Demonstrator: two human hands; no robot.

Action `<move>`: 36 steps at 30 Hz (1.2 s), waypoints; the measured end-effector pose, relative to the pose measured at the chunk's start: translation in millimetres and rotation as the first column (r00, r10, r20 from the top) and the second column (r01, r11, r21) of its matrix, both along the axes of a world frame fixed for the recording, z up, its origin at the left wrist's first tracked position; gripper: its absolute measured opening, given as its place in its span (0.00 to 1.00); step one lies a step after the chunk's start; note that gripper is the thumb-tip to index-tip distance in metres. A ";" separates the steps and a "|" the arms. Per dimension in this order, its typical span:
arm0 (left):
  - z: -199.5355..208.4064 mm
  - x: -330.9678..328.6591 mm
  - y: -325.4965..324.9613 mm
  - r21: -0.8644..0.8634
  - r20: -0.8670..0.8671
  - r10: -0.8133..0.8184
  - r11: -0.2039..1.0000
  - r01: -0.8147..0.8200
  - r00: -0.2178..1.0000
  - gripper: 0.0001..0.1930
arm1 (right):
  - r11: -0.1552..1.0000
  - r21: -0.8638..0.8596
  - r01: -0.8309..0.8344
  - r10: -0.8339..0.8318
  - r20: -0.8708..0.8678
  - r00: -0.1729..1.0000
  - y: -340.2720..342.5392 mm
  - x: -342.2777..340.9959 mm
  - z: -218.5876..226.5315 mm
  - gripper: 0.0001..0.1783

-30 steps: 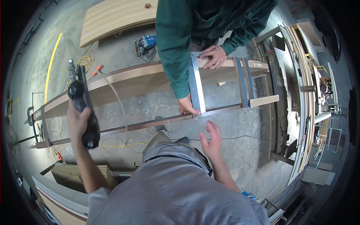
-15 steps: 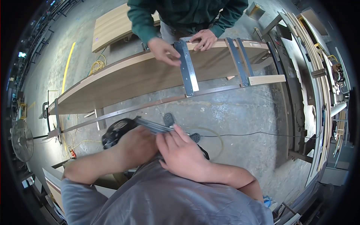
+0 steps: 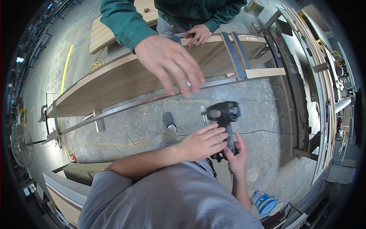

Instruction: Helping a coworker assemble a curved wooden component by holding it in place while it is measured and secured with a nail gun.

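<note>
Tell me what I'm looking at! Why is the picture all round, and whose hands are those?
The picture comes from a camera worn on a person's head, looking down. Its lens is very wide, so straight edges look bent. At the bottom you see that person's grey shirt. Both their hands are on a black power tool: the left hand lies over its handle, and the right hand has its grip around it from below. Across from them stands a co-worker in a green sleeve. One co-worker hand reaches out over a long wooden board, the other rests on the board's far edge. A thin metal bar runs along the board. Below is a concrete floor with a yellow cord.
</note>
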State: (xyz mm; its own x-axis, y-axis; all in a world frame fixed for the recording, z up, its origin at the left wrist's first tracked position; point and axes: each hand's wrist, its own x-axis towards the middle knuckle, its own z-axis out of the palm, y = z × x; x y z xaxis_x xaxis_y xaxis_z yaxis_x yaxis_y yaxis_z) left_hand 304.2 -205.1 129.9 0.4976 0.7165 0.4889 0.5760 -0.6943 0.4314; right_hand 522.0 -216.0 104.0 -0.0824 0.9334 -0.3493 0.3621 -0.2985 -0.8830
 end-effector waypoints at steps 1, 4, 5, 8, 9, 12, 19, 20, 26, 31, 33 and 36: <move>-8.0 -10.2 -0.6 -0.063 0.090 -0.012 0.998 0.018 0.996 0.17 | 0.994 0.033 0.100 -0.097 -0.095 0.991 -2.2 4.3 -11.0 0.35; -63.4 -51.5 -16.2 -0.490 0.176 0.312 0.850 -0.191 0.934 0.16 | 0.952 0.122 0.282 -0.237 -0.292 0.927 2.0 15.6 -30.7 0.32; -111.9 -65.7 -25.3 -0.770 0.392 0.561 0.634 -0.074 0.730 0.21 | 0.936 0.133 0.325 -0.259 -0.364 0.895 6.2 13.4 -31.3 0.33; -193.6 -114.6 -30.0 -0.748 0.181 0.962 0.269 0.607 -0.203 0.43 | 0.938 0.201 0.281 -0.159 -0.471 0.868 22.3 6.1 -15.9 0.30; -196.0 -121.5 -20.6 -0.744 0.176 0.962 0.268 0.613 -0.207 0.43 | 0.937 0.190 0.294 -0.161 -0.512 0.844 29.3 0.5 -8.4 0.28; -199.2 -143.0 -0.5 -0.718 0.213 0.757 0.550 0.427 -0.618 0.50 | 0.937 0.230 0.263 -0.132 -0.465 0.875 48.5 -1.8 6.8 0.28; -215.8 -150.0 38.7 -0.620 0.209 0.475 0.740 0.260 -0.855 0.34 | 0.900 0.332 0.282 -0.229 -0.190 0.955 58.4 -30.3 40.4 0.22; -211.7 -150.2 40.6 -0.652 0.169 0.481 0.709 0.268 -0.860 0.31 | 0.904 0.341 0.258 -0.221 -0.146 0.964 59.5 -27.0 36.8 0.24; -210.4 -154.9 42.4 -0.665 0.120 0.501 0.681 0.305 -0.857 0.29 | 0.860 0.510 -0.021 -0.034 0.097 0.995 72.1 -56.2 53.7 0.26; -201.9 -152.9 43.8 -0.703 0.120 0.504 0.652 0.285 -0.856 0.29 | 0.913 0.408 -0.013 0.028 -0.032 0.999 94.7 -115.7 98.7 0.29; -202.3 -152.6 43.5 -0.690 0.123 0.512 0.660 0.297 -0.850 0.28 | 0.925 0.371 -0.081 0.132 -0.113 0.985 103.1 -141.6 111.3 0.28; -207.8 -153.2 41.4 -0.678 0.119 0.517 0.666 0.311 -0.848 0.27 | 0.875 0.456 -0.163 0.300 -0.245 0.922 100.8 -152.9 91.0 0.38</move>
State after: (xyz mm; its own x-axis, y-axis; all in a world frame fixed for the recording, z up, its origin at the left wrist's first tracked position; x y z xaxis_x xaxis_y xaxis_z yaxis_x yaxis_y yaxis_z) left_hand 151.0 -163.7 -77.9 -0.4095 0.4716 -0.7810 -0.8894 -0.3968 0.2268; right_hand 369.1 -115.2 195.0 -0.3511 0.9248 0.1466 0.0723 0.1829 -0.9805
